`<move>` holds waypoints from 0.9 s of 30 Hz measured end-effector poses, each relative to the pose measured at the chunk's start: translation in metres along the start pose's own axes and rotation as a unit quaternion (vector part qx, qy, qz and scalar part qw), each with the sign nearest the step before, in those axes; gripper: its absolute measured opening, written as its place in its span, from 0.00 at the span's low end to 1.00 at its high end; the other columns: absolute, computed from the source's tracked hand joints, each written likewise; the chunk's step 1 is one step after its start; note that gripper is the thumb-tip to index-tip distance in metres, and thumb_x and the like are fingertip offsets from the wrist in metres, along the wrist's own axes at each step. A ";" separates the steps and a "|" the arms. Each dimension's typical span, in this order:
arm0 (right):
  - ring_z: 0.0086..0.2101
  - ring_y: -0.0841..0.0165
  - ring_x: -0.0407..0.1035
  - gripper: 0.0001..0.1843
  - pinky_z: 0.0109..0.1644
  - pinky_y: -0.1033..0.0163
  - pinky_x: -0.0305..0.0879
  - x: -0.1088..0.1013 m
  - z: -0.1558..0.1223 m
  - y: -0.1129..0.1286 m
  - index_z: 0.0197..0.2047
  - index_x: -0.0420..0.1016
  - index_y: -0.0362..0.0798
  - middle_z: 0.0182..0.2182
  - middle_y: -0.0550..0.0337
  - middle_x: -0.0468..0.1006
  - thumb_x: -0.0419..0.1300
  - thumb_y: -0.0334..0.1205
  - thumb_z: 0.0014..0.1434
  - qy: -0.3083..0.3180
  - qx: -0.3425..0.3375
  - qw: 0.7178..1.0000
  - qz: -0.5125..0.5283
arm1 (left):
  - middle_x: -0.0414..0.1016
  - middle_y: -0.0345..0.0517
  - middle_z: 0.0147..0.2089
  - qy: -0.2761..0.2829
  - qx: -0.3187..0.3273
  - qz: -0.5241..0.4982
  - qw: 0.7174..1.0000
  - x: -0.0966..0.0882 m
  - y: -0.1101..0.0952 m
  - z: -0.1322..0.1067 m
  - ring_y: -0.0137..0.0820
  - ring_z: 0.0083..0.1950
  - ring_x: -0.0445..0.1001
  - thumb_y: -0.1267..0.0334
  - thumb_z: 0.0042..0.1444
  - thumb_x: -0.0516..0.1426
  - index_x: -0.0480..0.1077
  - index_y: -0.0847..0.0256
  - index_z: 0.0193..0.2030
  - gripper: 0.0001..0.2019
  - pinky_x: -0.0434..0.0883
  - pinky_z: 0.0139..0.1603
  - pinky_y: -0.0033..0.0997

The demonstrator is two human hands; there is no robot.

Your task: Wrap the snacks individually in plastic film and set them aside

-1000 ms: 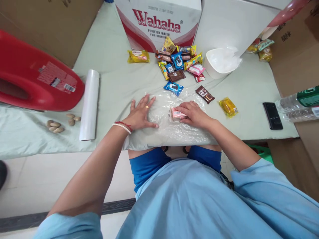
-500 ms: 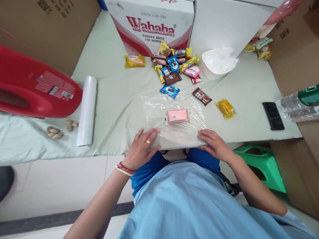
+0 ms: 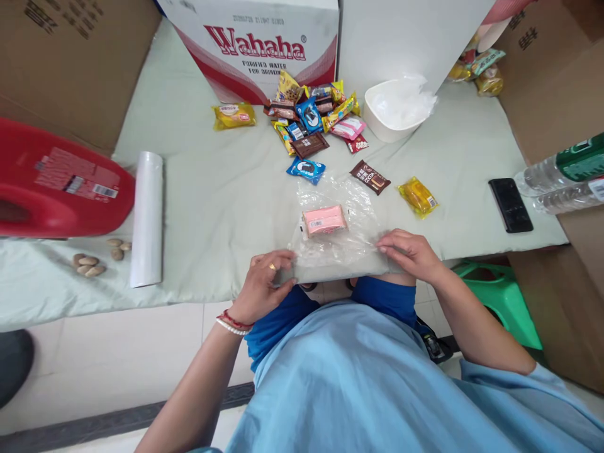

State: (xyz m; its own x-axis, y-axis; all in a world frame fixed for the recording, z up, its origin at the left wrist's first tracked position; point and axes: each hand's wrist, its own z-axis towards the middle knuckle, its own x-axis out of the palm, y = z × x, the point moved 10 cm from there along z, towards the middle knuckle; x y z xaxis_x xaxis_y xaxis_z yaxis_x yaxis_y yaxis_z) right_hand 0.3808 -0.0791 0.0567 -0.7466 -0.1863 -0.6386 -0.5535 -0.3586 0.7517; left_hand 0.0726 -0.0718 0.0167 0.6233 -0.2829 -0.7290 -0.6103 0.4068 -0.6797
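Observation:
A pink snack packet [image 3: 324, 219] lies on a sheet of clear plastic wrap [image 3: 349, 204] near the table's front edge. My left hand [image 3: 261, 286] pinches the near left corner of the sheet. My right hand [image 3: 409, 253] pinches its near right corner. The near edge of the wrap is lifted and folded toward the packet. Both hands are closed on the film; neither touches the packet.
A pile of wrapped snacks [image 3: 311, 116] sits before a Wahaha box [image 3: 255, 47]. Around the table are loose packets [image 3: 370, 176], a white bowl [image 3: 394, 113], a wrap roll [image 3: 147, 217], a phone [image 3: 510, 204], bottles [image 3: 566, 179], a red container [image 3: 56, 189] and a green stool [image 3: 500, 296].
My hands left the packet and the sheet's middle, drew back to the near edge, and now pinch the wrap's near corners and raise them. The camera view shifted slightly.

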 end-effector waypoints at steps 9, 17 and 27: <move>0.33 0.67 0.73 0.18 0.39 0.62 0.68 -0.010 0.087 -0.031 0.41 0.84 0.49 0.34 0.59 0.82 0.66 0.55 0.64 -0.030 0.106 0.987 0.118 | 0.77 0.45 0.37 -0.046 -0.062 -0.057 0.995 -0.023 0.022 0.027 0.44 0.47 0.77 0.50 0.62 0.63 0.77 0.54 0.40 0.11 0.68 0.57 0.49; 0.27 0.69 0.67 0.13 0.35 0.62 0.64 0.009 0.135 -0.052 0.37 0.78 0.47 0.26 0.63 0.75 0.64 0.50 0.62 -0.014 0.161 0.974 0.157 | 0.79 0.47 0.44 -0.169 -0.120 -0.359 0.910 -0.043 0.053 0.050 0.37 0.49 0.79 0.55 0.54 0.71 0.63 0.56 0.36 0.19 0.74 0.55 0.41; 0.36 0.61 0.71 0.08 0.43 0.58 0.66 0.014 0.146 -0.076 0.37 0.81 0.47 0.34 0.54 0.81 0.60 0.38 0.62 -0.061 0.172 0.972 -0.148 | 0.75 0.44 0.44 -0.280 -0.229 -0.303 0.882 -0.053 0.077 0.043 0.31 0.39 0.78 0.49 0.58 0.64 0.66 0.56 0.51 0.21 0.74 0.41 0.32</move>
State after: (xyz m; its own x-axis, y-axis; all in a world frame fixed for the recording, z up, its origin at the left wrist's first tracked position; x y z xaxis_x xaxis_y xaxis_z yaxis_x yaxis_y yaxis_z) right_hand 0.3587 0.0788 0.0143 -0.5626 -0.0044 -0.8267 -0.8256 -0.0486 0.5621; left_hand 0.0134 0.0121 0.0066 0.9680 0.1983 -0.1535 -0.1355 -0.1015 -0.9856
